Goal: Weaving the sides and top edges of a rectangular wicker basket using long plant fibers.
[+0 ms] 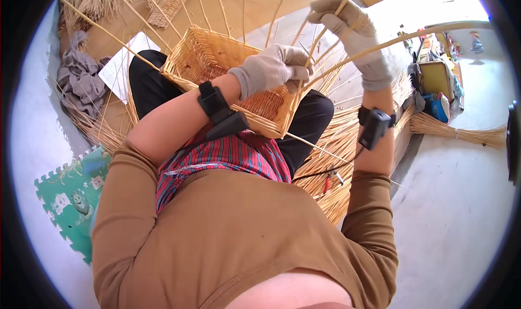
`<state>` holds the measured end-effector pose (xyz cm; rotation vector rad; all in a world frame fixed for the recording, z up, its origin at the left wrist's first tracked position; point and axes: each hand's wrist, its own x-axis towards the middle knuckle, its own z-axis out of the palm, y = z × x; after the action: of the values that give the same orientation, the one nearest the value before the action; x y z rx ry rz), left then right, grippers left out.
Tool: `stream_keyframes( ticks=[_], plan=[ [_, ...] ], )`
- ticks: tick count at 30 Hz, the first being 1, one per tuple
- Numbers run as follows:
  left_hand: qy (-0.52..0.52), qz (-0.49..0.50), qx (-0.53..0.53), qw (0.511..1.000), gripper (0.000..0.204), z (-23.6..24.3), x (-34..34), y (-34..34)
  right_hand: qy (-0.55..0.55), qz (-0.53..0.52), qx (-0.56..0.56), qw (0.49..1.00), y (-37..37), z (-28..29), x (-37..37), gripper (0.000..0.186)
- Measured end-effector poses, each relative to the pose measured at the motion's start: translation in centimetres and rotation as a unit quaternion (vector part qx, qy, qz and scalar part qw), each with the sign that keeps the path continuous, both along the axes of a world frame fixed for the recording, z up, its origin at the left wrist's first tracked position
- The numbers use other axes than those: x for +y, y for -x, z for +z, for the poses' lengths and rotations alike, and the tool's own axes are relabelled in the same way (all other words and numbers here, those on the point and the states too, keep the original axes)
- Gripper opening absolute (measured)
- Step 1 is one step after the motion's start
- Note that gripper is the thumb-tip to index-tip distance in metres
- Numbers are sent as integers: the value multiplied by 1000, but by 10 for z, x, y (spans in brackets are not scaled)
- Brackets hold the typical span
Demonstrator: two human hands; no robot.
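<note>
A rectangular wicker basket (pixel 266 125) rests in my lap, with long bare rods standing up and fanning out from its rim. My left hand (pixel 275 69), in a pale knit glove, reaches over the basket to its right end. Its thumb and fingers are pinched around a wicker rod (pixel 314 44) close to the rim. Higher up and to the right, my right hand (pixel 353 35), also gloved, is closed around the upper part of a rod. Another thick rod (pixel 401 38) curves away to the right, passing by my right wrist.
Loose wicker rods (pixel 325 195) lie in a heap to my right, with red-handled pliers (pixel 327 184) on them. A tied bundle (pixel 461 130) lies farther right. At left are a grey cloth (pixel 78 70), a white sheet (pixel 122 64) and a green foam mat (pixel 65 200).
</note>
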<state>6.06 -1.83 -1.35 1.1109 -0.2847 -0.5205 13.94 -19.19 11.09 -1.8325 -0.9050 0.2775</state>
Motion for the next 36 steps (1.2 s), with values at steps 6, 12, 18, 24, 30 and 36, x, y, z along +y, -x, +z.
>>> stream_keyframes(
  ticks=[6,12,18,24,30,36],
  plan=[
    [-324,-111,49,938,48,-9,-25,-21,242,-475,-159,831,-2,-158,-67,73],
    [-259,-164,115,945,51,-22,-17,-33,-350,-445,406,717,29,-219,-56,70],
    [-361,-174,74,913,54,-11,-24,-35,-153,-321,401,844,28,-193,-41,28],
    [-48,-115,112,986,44,54,39,43,62,-385,272,880,47,-176,-66,40],
    [-120,-223,226,941,47,13,78,99,-149,-469,376,785,62,-182,-130,28],
    [41,29,205,977,47,-49,13,85,-238,-466,423,739,52,-171,-106,23]
  ],
)
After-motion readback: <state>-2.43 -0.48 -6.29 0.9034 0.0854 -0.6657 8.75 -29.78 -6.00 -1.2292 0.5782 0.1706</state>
